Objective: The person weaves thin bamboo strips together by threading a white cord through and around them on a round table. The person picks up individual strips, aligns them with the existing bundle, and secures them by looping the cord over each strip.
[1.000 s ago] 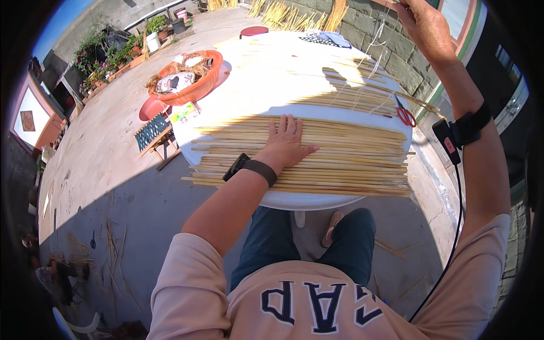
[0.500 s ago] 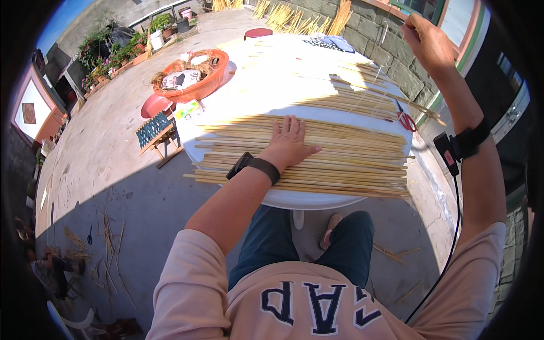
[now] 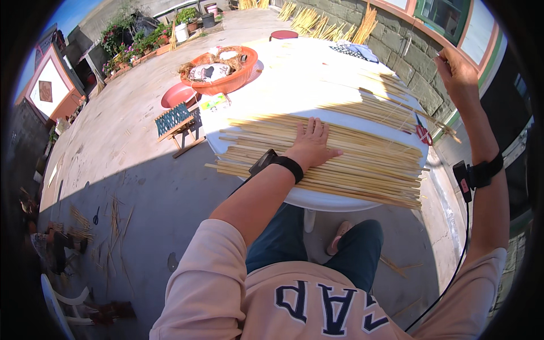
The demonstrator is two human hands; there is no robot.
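Straw-yellow stalks (image 3: 368, 167) lie side by side over the near part of the table, their ends uneven, some jutting past the rim. The left hand (image 3: 311, 146) rests flat on them, fingers a little apart, palm down. The right hand (image 3: 458, 76) is raised high to the right, fingers bent toward the thumb — whether they pinch anything, I can't tell. Faint thread (image 3: 406, 45) shows against the wall near it.

If the left palm slid or lifted, the loose stalks could roll and skew, and those nearest the rim could drop. A hard tug on the thread might snap it or snag it on a ragged end. The red-handled scissors (image 3: 424, 135) lie close to the table's right edge — a brush of the arm could knock them off.

The white table (image 3: 357, 205) is half glaring sun, half shade, with more stalks behind. Around it: concrete ground (image 3: 119, 136), an orange tub (image 3: 245, 76), a folding stool (image 3: 173, 119), potted plants (image 3: 133, 48) and a stone wall (image 3: 416, 71).
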